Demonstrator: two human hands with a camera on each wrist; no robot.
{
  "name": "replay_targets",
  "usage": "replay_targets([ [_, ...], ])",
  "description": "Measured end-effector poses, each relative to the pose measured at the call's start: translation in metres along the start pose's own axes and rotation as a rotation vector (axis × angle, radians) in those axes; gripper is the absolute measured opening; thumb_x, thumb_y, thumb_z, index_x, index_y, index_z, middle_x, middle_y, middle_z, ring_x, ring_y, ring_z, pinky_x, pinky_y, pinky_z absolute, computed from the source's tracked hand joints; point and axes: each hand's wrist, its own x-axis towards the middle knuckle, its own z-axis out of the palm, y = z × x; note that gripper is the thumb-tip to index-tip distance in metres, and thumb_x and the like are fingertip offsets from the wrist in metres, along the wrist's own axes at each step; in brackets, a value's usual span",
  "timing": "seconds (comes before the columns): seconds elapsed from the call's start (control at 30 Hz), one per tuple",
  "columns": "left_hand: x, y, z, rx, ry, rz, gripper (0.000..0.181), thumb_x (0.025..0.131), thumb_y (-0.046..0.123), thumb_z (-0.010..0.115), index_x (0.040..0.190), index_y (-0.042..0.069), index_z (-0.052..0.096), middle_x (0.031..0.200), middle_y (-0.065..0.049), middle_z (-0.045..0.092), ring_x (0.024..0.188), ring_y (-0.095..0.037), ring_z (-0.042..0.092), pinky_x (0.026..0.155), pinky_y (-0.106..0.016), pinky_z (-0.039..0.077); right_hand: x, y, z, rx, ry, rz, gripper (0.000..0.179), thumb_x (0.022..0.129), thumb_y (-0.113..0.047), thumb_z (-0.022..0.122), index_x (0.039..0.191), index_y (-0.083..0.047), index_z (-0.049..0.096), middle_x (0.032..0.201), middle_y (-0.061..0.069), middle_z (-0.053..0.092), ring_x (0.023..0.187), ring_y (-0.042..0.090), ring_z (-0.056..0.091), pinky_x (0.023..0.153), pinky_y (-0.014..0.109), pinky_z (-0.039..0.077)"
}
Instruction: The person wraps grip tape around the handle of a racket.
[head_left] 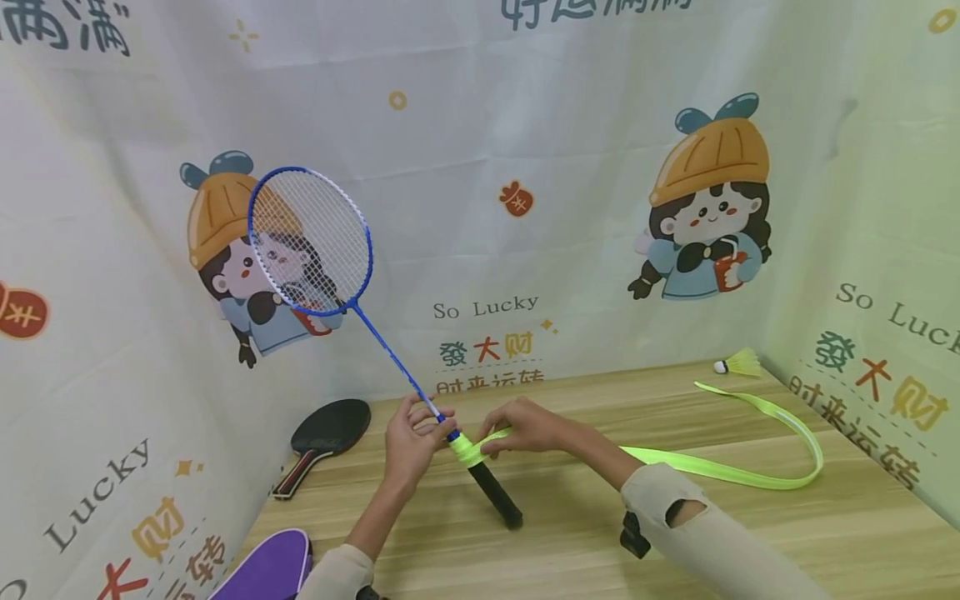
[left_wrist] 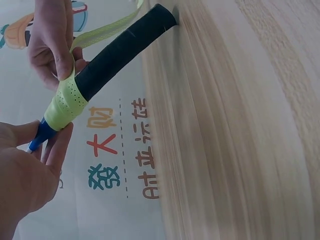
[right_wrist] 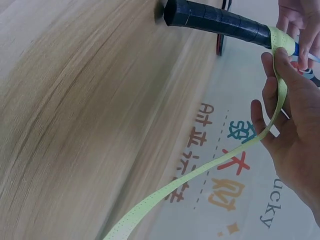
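A blue and white badminton racket point(head_left: 390, 354) leans tilted, head up and to the left, its black handle point(head_left: 497, 496) toward the table. My left hand point(head_left: 408, 443) pinches it at the blue cone between shaft and handle. Perforated neon-yellow grip tape point(left_wrist: 65, 105) is wound round the upper handle; below it the black covering shows. With thumb and fingers my right hand point(head_left: 525, 427) pinches the tape beside the wound part. In the right wrist view the loose tape point(right_wrist: 200, 172) runs over the palm and trails away; its far part curves across the table at right in the head view.
On the wooden table point(head_left: 585, 525) a black table tennis paddle point(head_left: 330, 427) lies at left, with a purple case point(head_left: 272, 567) nearer. A yellow shuttlecock point(head_left: 741, 363) sits at the back right. Printed cloth point(head_left: 450, 233) hangs behind and at both sides.
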Motion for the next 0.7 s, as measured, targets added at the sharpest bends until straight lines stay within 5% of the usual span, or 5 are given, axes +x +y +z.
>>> replay_targets([
  [0.5,-0.0016,0.0019,-0.0033,-0.023,-0.126,-0.02,0.056,0.098,-0.011,0.063,0.148,-0.002,0.041,0.129,-0.033,0.063,0.103,-0.039,0.073,0.086,-0.036,0.062,0.0056,-0.0007,0.0057,0.019,-0.057,0.006,0.025,0.099,-0.022,0.074,0.116,-0.004,0.078,0.083,-0.003,0.079,0.078,0.023,0.077,0.067,0.017,0.056],
  [0.7,-0.0025,-0.0015,-0.0031,-0.017,-0.144,0.014,0.05,0.101,-0.011,0.056,0.146,0.0,0.036,0.138,-0.033,0.058,0.113,-0.04,0.07,0.088,-0.032,0.061,0.0083,-0.0021,0.0059,0.002,-0.078,0.028,0.027,0.1,-0.021,0.072,0.119,-0.003,0.076,0.086,-0.001,0.08,0.077,0.009,0.075,0.072,0.017,0.057],
])
